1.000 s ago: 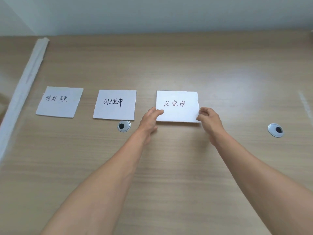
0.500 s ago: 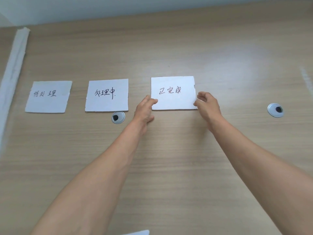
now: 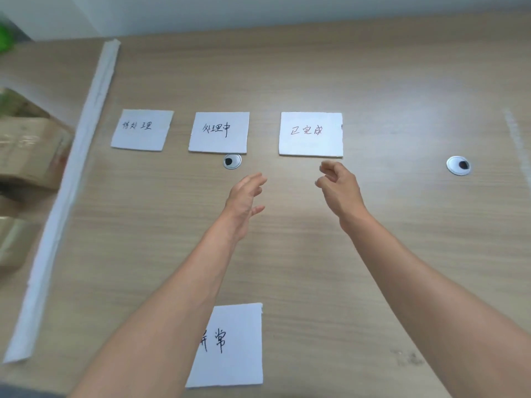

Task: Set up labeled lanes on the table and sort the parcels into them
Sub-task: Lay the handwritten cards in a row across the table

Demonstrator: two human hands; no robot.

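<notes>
Below white paper labels on the table, 待处理 card point(image 3: 142, 130), 处理中 card point(image 3: 219, 133) and 已完成 card point(image 3: 311, 134), left hand point(image 3: 244, 202) and right hand point(image 3: 340, 191) hover empty, fingers loose. A forearm half hides a fourth white card point(image 3: 244, 326) showing 常; blurred brown cardboard parcels point(image 3: 28, 150) are cut off at left.

The counter point(image 3: 373, 268) looks like pale wood-grain laminate with a soft sheen. The label cards point(image 3: 311, 134) are matt white paper with rough-cut edges. Two grommets point(image 3: 458, 165) look like shiny metal.
</notes>
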